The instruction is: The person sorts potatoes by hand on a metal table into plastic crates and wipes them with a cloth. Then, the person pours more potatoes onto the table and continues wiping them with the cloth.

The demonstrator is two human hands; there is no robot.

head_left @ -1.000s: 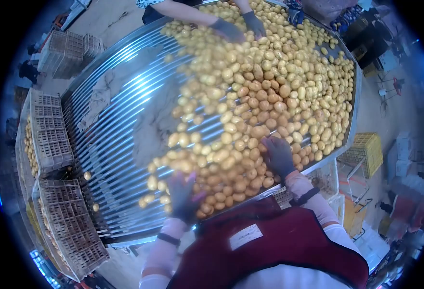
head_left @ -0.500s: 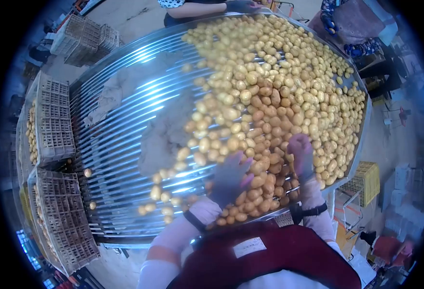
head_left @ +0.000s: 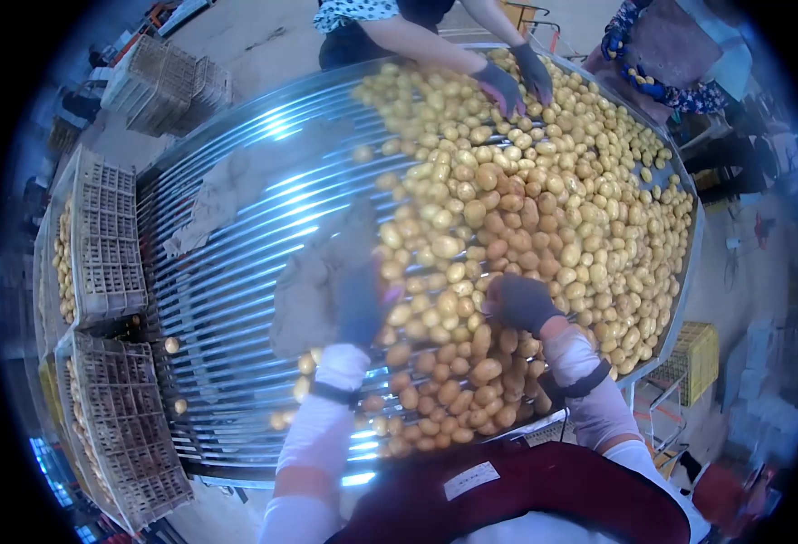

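Potatoes cover the right half of a slatted metal table; the browner ones lie in a band through the middle and towards me. My left hand, in a dark glove with pinkish fingertips, is over the bare bars at the left edge of the potatoes. Motion smears its fingers. Among the potatoes in the middle, my gloved right hand has its fingers curled down and to the left. Whatever is under those fingers is hidden.
Grey cloths lie on the bars. Plastic crates holding potatoes stand along the left end. Across the table a co-worker's gloved hands touch potatoes. Another person's gloved hand is at the far right. A yellow crate stands beyond the right edge.
My left hand has moved left and away from me, off the potatoes. My right hand has shifted left and its fingers have curled. The co-worker opposite has reached into the potatoes.
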